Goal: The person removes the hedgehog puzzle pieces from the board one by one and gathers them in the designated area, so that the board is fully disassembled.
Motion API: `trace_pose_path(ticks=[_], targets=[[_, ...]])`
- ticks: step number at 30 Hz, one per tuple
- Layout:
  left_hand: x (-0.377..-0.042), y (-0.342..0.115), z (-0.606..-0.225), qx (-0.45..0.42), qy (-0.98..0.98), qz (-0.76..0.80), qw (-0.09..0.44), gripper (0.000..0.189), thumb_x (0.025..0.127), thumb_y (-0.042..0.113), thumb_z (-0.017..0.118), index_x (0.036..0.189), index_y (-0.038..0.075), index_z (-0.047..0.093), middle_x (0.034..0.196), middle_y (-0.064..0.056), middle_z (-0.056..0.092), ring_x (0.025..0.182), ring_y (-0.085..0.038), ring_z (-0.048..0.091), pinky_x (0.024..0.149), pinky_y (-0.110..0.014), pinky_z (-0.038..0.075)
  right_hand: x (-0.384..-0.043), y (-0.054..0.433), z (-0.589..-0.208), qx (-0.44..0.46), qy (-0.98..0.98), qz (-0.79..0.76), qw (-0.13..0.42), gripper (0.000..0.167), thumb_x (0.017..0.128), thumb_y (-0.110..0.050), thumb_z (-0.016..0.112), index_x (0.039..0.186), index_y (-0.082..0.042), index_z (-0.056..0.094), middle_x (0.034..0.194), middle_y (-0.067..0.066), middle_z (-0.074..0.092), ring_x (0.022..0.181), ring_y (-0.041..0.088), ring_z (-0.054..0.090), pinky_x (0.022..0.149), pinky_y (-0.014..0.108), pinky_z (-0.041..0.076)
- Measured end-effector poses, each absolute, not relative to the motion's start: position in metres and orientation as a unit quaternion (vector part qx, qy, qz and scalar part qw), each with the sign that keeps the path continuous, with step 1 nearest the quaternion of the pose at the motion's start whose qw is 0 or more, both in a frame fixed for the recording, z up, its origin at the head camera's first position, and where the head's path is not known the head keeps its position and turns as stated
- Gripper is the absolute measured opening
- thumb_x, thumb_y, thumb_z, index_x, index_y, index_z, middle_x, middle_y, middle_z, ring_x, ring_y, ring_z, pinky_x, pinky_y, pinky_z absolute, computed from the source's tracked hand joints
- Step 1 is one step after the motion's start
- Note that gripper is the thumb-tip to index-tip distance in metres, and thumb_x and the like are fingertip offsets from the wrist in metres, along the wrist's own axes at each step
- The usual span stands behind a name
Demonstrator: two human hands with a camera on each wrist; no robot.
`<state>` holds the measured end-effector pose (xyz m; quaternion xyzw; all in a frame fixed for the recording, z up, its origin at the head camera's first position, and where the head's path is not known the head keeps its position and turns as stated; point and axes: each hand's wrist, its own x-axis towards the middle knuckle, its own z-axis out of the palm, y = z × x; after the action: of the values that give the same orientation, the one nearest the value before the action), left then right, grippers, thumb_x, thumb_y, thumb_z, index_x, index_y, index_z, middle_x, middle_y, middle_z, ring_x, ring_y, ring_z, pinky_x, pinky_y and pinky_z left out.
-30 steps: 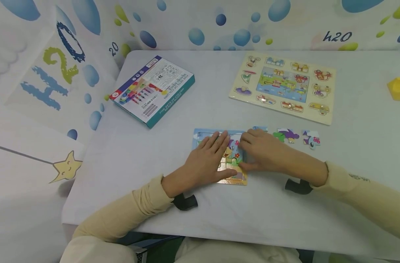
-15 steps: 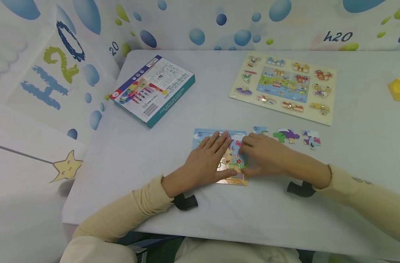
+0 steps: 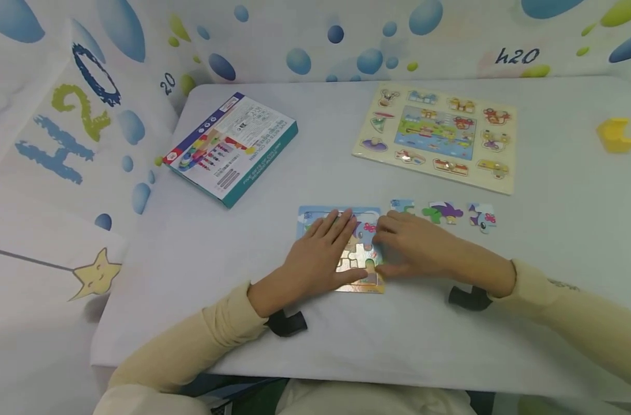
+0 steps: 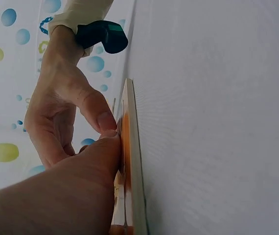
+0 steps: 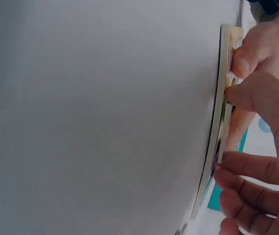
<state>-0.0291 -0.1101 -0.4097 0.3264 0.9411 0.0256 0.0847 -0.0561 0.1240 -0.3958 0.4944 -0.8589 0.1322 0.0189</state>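
Observation:
A small jigsaw puzzle point(image 3: 340, 210) in a blue-and-orange frame lies flat on the table, its picture showing colourful cartoon animals. My left hand point(image 3: 318, 253) rests across its left and middle part, fingers straight and thumb spread toward the lower right. At the puzzle's right edge, my right hand point(image 3: 414, 245) touches the pieces with bent, relaxed fingertips and a lowered thumb. In the right wrist view that thumb point(image 5: 249, 93) and the fingers stand well apart along the board. Three loose jigsaw pieces lie beyond the right hand: a partly covered blue one point(image 3: 402, 204), a purple-green one point(image 3: 444, 212), and a blue-purple one point(image 3: 483, 217).
A box point(image 3: 232, 147) with a teal side lies at the back left. A wooden knob puzzle board point(image 3: 435, 135) lies at the back right, and a yellow block point(image 3: 618, 136) sits farther right. White cloth covers the table point(image 3: 232, 248).
My right hand has shifted slightly along the puzzle's right side, thumb and fingertips staying at its edge. The left hand keeps its place on the puzzle. The head view has moved a little.

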Motion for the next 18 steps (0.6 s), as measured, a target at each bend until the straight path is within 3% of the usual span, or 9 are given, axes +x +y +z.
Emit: trace_pose_path(ticks=[7,18], targets=[[-0.028,-0.111,-0.41,0.328,0.94,0.046,0.088,0.093,0.091,0.069,0.045,0.156,0.008,0.018,0.164,-0.008,0.012,0.151,-0.027,0.01,0.122,-0.042,0.015,-0.053,0.147,-0.397,0.495,-0.856,0.142,0.045,0.039,0.075,-0.038,0.079,0.096,-0.007,0.068,0.096,0.002,0.06,0.091,0.02,0.057,0.083,0.036,0.052],[-0.029,-0.112,-0.41,0.328,0.938,0.059,0.096,0.091,0.092,0.066,0.046,0.156,0.008,0.017,0.164,-0.008,0.011,0.152,-0.027,0.009,0.122,-0.044,0.015,-0.035,0.202,-0.4,0.429,-0.893,0.135,0.025,0.037,0.071,-0.033,0.082,0.097,-0.01,0.07,0.098,-0.001,0.061,0.095,0.018,0.058,0.085,0.039,0.053]])
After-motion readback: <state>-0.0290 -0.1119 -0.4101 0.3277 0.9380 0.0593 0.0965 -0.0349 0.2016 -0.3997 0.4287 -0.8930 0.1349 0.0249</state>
